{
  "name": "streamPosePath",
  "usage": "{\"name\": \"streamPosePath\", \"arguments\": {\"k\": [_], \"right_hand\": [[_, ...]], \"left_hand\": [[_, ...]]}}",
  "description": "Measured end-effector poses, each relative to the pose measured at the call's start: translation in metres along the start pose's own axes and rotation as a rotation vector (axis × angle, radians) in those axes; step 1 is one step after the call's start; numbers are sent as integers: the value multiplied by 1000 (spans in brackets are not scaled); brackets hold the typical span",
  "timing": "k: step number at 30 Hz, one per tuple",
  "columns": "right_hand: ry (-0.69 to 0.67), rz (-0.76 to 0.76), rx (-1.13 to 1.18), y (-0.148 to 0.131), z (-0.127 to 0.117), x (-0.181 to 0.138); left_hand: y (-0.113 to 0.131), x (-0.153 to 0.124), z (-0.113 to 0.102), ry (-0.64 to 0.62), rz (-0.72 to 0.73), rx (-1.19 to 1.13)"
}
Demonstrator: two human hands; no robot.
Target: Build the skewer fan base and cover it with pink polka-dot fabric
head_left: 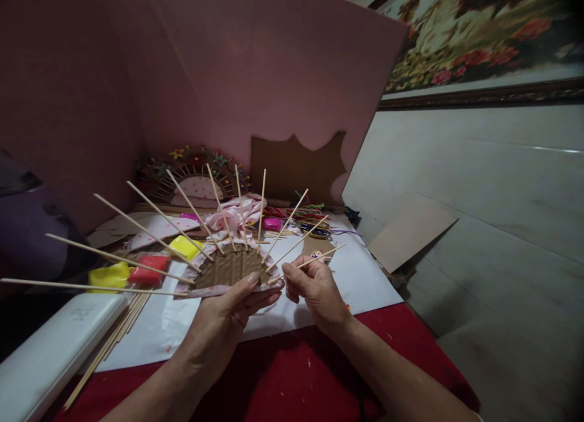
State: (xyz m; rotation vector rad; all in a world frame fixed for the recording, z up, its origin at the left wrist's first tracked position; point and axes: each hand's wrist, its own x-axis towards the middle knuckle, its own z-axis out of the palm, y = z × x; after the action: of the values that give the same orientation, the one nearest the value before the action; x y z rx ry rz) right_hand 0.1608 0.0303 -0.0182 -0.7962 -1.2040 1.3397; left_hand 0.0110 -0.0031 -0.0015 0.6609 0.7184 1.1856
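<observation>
A half-round piece of brown cardboard (232,269), edged with pink-white fabric, is held up over the table. Thin wooden sticks (182,194) fan out from its curved edge. My left hand (235,306) grips the piece at its lower right, thumb on the cardboard and fingers beneath. At the right end of the edge, my right hand (314,288) pinches a wooden stick (326,253) between thumb and fingers. The lower end of that stick is by the fabric edge; whether it is fixed there I cannot tell.
Yellow (109,277) and red (149,270) packets lie at left, near a white case (64,343) and loose sticks (112,343). Behind stand a decorated half-round fan (196,188) and a jagged cardboard cutout (296,166). Scissors (316,228) lie at the back of white paper (365,282).
</observation>
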Motion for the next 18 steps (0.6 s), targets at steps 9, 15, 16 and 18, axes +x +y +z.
{"name": "streamPosePath", "arguments": {"k": [9,15,16,18], "right_hand": [[18,36,6,4,2,-2],[46,-11,-70,6,-1,-2],[50,-18,-73,6,-2,-2],[54,-28,-73,6,-2,-2]], "left_hand": [[1,5,-4,-8,52,-27],[-1,4,-3,-23,55,-26],[-1,4,-2,-21,51,-20],[0,3,-1,-17,40,3]]}}
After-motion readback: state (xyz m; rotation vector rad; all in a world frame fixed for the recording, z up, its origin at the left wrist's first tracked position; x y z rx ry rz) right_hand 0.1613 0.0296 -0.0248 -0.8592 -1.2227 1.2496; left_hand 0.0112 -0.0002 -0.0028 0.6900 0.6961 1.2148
